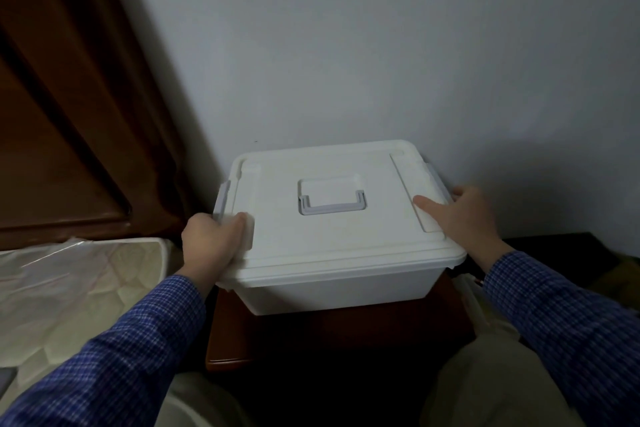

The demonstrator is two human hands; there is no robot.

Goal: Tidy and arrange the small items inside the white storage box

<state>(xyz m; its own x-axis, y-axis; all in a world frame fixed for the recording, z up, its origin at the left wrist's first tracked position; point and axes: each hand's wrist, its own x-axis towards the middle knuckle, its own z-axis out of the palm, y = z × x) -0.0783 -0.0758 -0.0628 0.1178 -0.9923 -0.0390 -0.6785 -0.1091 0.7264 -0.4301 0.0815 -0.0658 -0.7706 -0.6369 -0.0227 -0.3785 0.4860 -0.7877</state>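
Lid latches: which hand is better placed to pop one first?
Probably the left hand: it already grips the lid edge just below the left latch. The right hand lies flatter.

A small reddish-brown wooden surface (235,340) stands against the pale wall, just beside a mattress on its left. The white storage box (332,288), lid closed, sits directly on it, covering the far part; the near edge is bare.

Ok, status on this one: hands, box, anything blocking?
Left hand grips box edge. Right hand rests at right latch. Lid still on; nothing blocking.
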